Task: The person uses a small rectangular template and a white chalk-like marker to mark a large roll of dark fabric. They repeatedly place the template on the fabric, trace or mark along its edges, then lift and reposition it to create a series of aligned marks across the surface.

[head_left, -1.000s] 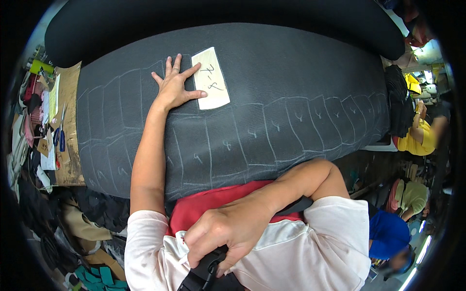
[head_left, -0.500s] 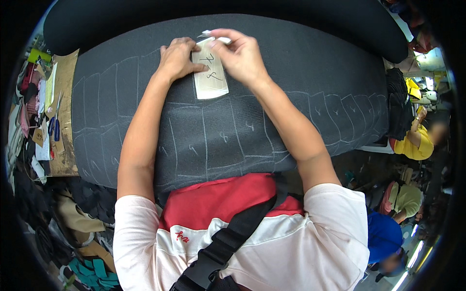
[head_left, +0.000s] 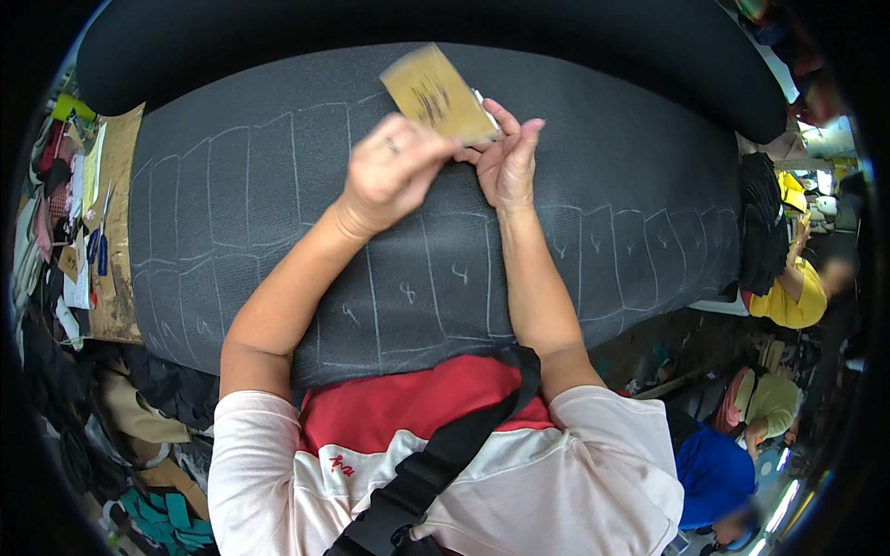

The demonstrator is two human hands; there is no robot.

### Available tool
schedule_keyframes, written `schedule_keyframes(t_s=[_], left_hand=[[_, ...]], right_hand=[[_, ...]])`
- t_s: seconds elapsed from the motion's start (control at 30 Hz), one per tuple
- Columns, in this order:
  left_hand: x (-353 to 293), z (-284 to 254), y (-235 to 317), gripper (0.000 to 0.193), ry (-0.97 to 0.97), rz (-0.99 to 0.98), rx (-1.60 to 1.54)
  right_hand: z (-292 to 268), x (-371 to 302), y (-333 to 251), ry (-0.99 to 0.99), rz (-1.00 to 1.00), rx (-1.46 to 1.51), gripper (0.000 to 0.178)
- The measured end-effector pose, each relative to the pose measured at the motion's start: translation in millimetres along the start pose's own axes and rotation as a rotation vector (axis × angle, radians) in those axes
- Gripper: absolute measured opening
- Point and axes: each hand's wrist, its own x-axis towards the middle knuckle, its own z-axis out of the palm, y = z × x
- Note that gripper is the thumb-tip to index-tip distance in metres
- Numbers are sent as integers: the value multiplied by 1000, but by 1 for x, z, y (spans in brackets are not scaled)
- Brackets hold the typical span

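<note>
My left hand point(head_left: 394, 171), ring on one finger, is closed in a pinch at the lower edge of a tan card pattern piece point(head_left: 438, 93) with dark handwriting. The card is tilted and slightly blurred, over dark grey fabric point(head_left: 603, 148) marked with pale chalk outlines. Beside the card's lower right corner is my right hand point(head_left: 508, 171), palm turned up, thumb and index finger apart. Its lower fingertips reach the card's edge. A small white piece point(head_left: 479, 96) shows between the card and my index finger; whether that hand grips it is unclear.
A thick black roll point(head_left: 417, 23) lies along the far edge. On the wooden table point(head_left: 116, 278) at left are blue-handled scissors point(head_left: 99, 250) and papers. Cloth scraps point(head_left: 167, 519) lie at lower left. A person in yellow point(head_left: 793, 292) and others are at the right.
The card has been lifted off the fabric and turned, showing a browner face. My left hand has moved right and pinches it; my right hand has turned palm up. The fabric has shifted somewhat.
</note>
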Motion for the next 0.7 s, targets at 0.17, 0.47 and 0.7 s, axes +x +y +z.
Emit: schedule_keyframes(t_s=[0.17,0.47,0.7], left_hand=[[-26,8,-5,30,-392,-203,-142],[-34,5,-27,90,-699,-671,518],[-38,6,-34,83,-726,-721,471]], right_hand=[[0,-2,1,37,46,-578,55],[25,-16,-7,75,-156,-1282,34],[31,27,-20,-40,-269,-1476,20]])
